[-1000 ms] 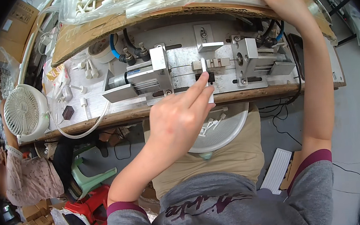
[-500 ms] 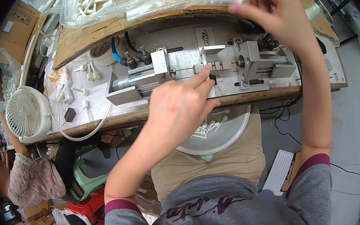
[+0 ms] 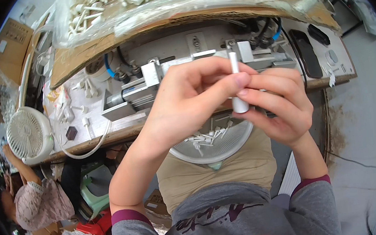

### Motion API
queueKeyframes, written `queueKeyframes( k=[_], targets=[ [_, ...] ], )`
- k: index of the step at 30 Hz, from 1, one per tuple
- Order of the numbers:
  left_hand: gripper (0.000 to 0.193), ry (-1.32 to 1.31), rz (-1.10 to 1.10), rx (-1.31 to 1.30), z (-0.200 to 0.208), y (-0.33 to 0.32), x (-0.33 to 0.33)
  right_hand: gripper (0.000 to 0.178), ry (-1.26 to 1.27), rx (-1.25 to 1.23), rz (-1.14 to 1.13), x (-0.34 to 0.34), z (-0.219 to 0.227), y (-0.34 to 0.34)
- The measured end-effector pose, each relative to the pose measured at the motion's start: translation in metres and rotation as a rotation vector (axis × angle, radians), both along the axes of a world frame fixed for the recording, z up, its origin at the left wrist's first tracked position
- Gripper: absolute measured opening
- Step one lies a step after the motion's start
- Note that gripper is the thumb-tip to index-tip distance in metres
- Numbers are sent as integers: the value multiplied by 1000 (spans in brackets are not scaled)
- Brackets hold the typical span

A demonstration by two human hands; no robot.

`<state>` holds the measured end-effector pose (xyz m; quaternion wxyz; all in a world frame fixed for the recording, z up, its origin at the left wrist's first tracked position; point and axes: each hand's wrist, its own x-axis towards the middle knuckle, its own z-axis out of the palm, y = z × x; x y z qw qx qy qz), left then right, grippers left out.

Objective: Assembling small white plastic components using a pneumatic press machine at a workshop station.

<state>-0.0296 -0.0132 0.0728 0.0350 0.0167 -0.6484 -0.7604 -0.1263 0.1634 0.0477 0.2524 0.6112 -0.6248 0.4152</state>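
In the head view, both hands meet above the front edge of the worktop (image 3: 343,63), closed on one white stemmed cap (image 3: 240,106) – held upright, thin stem up and wider barrel down. The left hand (image 3: 190,96) pinches it with the thumb in front and fingers curled behind; the right hand (image 3: 282,100) has its fingers bent around the other side, partly hiding the middle of the piece. Behind them stands a metal clamping fixture (image 3: 150,74). Below, a mesh basket (image 3: 215,159) rests on the lap with similar white pieces (image 3: 206,138) inside. More lie on clear plastic over a cardboard sheet (image 3: 151,27) – beyond the fixture.
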Motion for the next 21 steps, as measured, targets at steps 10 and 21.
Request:
queueKeyframes(
  k=[10,21],
  targets=[
    [13,376,143,-830,-25,36,13,15,-812,40,27,11,-7,32],
    [18,348,77,-769,-30,52,13,12,-722,9,-48,15,-13,48]
  ],
)
